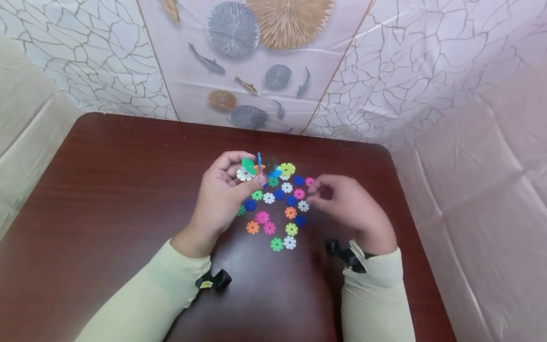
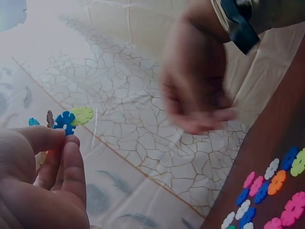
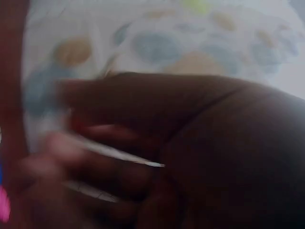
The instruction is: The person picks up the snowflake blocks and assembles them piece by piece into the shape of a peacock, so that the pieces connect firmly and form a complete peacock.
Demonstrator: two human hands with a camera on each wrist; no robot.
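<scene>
My left hand [image 1: 219,197] pinches a cluster of joined snowflake discs [image 1: 249,165], raised over the far part of the loose pieces. Green, white, orange and blue notched discs show in it. In the left wrist view, a blue disc [image 2: 64,121] sits right at the thumb tip, with a yellow-green disc [image 2: 83,115] beyond it. To the right of the pile, my right hand [image 1: 354,204] hovers with loosely bent fingers and nothing visible in them; it is blurred. Loose snowflake discs [image 1: 290,213] in several colours lie flat below and between the hands.
The dark reddish-brown table [image 1: 119,199] spreads around the discs. Patterned cloth [image 1: 265,90] hangs along its far edge, and beige cloth [image 1: 483,199] stands close on the right side. Black wrist camera mounts [image 1: 215,280] are strapped over both sleeves.
</scene>
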